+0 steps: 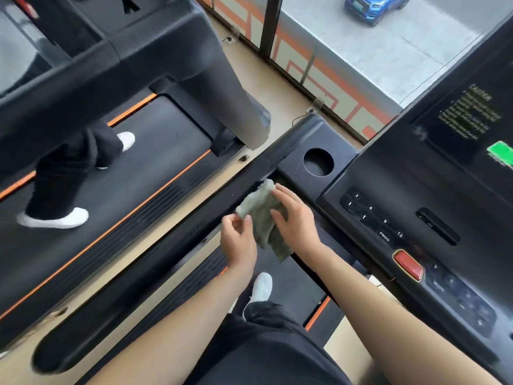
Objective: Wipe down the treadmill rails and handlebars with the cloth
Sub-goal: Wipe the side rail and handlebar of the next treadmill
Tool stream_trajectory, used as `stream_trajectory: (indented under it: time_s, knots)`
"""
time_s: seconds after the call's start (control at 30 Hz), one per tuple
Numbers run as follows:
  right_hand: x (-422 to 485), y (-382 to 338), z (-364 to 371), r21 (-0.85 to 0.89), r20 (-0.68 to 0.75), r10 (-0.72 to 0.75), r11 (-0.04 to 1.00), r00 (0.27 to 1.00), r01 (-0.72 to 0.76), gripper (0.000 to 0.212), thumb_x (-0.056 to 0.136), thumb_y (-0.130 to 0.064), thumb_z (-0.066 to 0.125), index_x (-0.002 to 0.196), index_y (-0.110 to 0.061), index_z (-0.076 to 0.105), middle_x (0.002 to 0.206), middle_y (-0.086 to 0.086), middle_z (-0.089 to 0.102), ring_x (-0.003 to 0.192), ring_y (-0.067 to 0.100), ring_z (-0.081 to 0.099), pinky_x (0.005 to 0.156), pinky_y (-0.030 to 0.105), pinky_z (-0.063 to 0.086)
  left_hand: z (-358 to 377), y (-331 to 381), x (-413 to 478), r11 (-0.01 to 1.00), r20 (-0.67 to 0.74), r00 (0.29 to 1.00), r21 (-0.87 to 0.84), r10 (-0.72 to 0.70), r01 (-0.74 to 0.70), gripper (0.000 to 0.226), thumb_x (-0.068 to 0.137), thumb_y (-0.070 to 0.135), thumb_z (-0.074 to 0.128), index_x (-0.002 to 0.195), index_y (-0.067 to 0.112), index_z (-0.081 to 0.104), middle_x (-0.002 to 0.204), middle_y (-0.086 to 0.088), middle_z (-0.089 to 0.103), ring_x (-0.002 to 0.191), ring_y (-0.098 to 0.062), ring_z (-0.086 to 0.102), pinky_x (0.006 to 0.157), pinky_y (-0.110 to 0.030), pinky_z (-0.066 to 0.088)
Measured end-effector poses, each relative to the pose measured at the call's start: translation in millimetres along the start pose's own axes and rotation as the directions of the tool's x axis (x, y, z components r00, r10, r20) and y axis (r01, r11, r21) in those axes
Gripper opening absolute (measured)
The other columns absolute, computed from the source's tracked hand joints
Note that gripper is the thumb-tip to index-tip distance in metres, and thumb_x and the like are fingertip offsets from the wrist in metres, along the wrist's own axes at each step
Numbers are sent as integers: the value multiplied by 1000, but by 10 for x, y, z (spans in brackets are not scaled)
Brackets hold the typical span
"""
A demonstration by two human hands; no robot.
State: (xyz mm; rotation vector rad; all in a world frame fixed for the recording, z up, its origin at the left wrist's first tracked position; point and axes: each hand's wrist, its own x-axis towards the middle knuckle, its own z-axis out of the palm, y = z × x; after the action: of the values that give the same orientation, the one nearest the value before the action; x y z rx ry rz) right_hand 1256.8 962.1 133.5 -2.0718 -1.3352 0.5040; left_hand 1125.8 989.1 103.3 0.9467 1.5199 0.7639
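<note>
A grey-green cloth (261, 215) hangs crumpled between my two hands, just above the black left handrail (155, 262) of my treadmill. My left hand (238, 240) pinches the cloth's lower left edge with thumb and fingers. My right hand (294, 218) lies over the cloth's right side, fingers spread across it. The rail runs diagonally from the lower left up to a cup holder (318, 162). The cloth's upper tip sits close to where the rail meets the console (416, 207).
The console carries number keys and a red stop button (408, 265). Another person's legs in white shoes (55, 218) walk on the neighbouring treadmill at left. My own foot (262, 286) stands on the belt below. A window wall lies beyond.
</note>
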Motion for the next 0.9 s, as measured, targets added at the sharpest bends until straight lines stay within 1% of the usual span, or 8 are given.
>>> stream_trajectory:
  time_s: [0.07,0.13,0.2,0.3,0.43,0.57,0.7,0.9]
  knots:
    - [112,2,52,55,196,45,997,980,-57,63,90,-9,68,148,-23,47,159,-6,37,133,8,48,109,25,39,91,-14,4,971,-73,974,-117,-216,207,27,91,32,69,105,13,56,104,-7,65,96,-25,66,84,-37,54]
    - [159,39,120,22,363,51,998,930,-63,63,93,-11,64,151,-26,43,157,-5,40,139,16,44,114,34,36,130,-85,-18,900,-14,926,-239,-378,364,42,82,44,72,107,12,59,105,-7,70,97,-26,70,86,-41,59]
    - [164,156,91,-6,448,35,999,893,-36,58,95,-12,62,148,-28,47,151,-8,49,134,18,51,111,39,40,216,-134,-54,868,86,920,-308,-383,390,39,84,47,70,108,17,65,106,-7,74,102,-28,72,93,-49,58]
    - [100,267,-14,-19,481,-19,999,877,32,56,95,-11,64,146,-27,50,149,-12,50,133,17,53,109,36,41,275,-20,-6,833,208,923,-400,-324,383,28,96,46,62,112,24,69,113,-5,75,110,-30,70,97,-50,56]
    - [-130,373,-180,-70,467,-52,993,883,96,60,94,-11,64,149,-29,47,152,-15,46,131,16,52,103,24,41,342,78,79,814,211,905,-397,-370,425,35,98,46,62,121,20,64,114,-4,75,103,-25,73,80,-39,61]
    - [-404,414,-252,-70,426,-42,994,904,79,63,90,-5,66,147,-27,50,153,-13,45,137,18,48,109,34,43,338,0,42,858,201,915,-325,-349,398,32,88,49,71,114,30,69,115,0,75,109,-27,71,98,-50,56]
    - [-656,451,-288,-103,320,-21,993,947,57,65,82,0,71,140,-26,58,149,-14,49,128,17,57,104,32,48,280,-40,-82,847,303,878,-277,-371,454,28,98,33,66,123,21,66,118,-6,73,107,-24,72,86,-42,62]
    - [-1115,574,-323,-147,-19,14,989,1000,-17,30,74,5,81,98,-13,80,106,-1,77,99,19,73,76,41,62,136,-172,-406,861,440,784,-44,-438,506,20,99,14,64,115,2,67,115,-19,73,86,-22,74,65,-29,60]
